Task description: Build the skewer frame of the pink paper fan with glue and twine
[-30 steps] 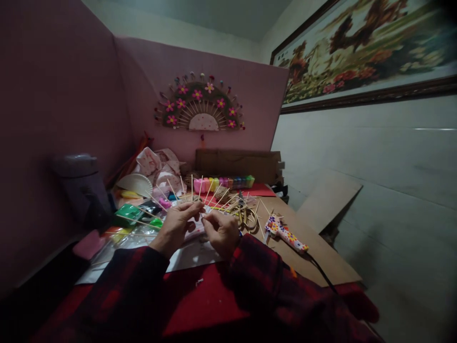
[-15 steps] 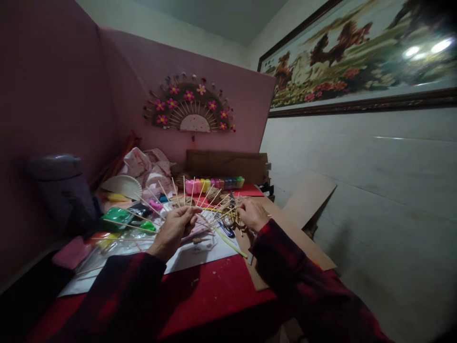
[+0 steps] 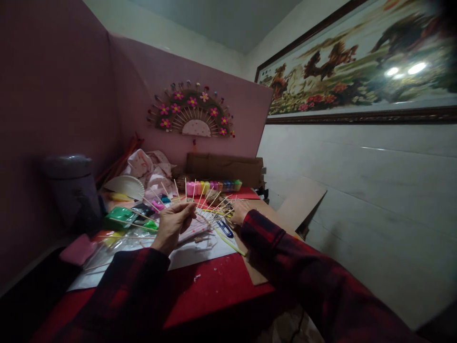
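Note:
My left hand point(image 3: 174, 225) is closed in a pinch above a half-made fan. What its fingertips hold is too small to make out. Thin wooden sticks point(image 3: 186, 189) spread out like rays around the fan's pale pink dotted base point(image 3: 194, 230), which lies on white paper. On the right, my right hand point(image 3: 240, 212) reaches down among the stick ends, beside a ball of twine point(image 3: 213, 197). Its fingers are mostly hidden, so their grip is unclear. A small blue tool point(image 3: 224, 228), perhaps thread snips, lies just left of its wrist.
Bagged coloured clay point(image 3: 119, 217) and a paper plate point(image 3: 124, 186) lie left. A row of colourful clay packs point(image 3: 214, 186) stands behind. Brown cardboard point(image 3: 255, 274) lies right on the red tabletop point(image 3: 214, 290). A finished flowered fan point(image 3: 193, 112) hangs on the pink panel.
My right hand has moved a little left and down, now covering the scissors that showed beside it. My left hand stays pinched near the fan. The view has shifted slightly.

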A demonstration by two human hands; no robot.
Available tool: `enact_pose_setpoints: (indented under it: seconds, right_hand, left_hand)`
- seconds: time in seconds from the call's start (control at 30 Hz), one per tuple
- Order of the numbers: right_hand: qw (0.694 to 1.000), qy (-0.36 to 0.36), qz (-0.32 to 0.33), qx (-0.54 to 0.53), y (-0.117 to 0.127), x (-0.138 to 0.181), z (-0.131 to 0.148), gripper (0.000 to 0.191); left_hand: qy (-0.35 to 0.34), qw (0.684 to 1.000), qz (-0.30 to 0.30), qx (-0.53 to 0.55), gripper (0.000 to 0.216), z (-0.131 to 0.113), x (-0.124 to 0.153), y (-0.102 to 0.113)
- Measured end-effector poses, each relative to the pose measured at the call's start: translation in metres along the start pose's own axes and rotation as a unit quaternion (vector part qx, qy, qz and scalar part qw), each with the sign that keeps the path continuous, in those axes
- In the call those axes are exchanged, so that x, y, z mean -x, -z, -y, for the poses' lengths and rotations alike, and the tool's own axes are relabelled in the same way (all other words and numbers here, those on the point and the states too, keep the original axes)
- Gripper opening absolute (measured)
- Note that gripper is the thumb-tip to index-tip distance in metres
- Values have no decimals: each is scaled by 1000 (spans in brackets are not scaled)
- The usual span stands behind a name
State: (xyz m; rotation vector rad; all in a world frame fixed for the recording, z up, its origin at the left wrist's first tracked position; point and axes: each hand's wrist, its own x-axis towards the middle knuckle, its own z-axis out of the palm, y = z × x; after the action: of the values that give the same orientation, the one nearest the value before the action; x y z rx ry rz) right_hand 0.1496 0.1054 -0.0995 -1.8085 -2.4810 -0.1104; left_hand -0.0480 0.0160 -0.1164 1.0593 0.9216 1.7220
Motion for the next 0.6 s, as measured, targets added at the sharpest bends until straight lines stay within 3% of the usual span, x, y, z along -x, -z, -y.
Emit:
enact_pose_setpoints:
  seconds: [0.13, 0.3, 0.6]
  right_hand:
    - [999, 10, 16, 34, 15, -3, -9, 37]
    - [995, -3, 16, 97, 37, 7, -24, 45]
    - [974, 34, 89, 205, 83, 67, -65, 34]
  left_hand:
    - [-8, 999, 21, 22, 39, 6, -4, 1]
    - [-17, 999, 29, 18, 37, 13, -8, 4]
    - [16, 1000, 3, 12, 29, 8, -1, -2]
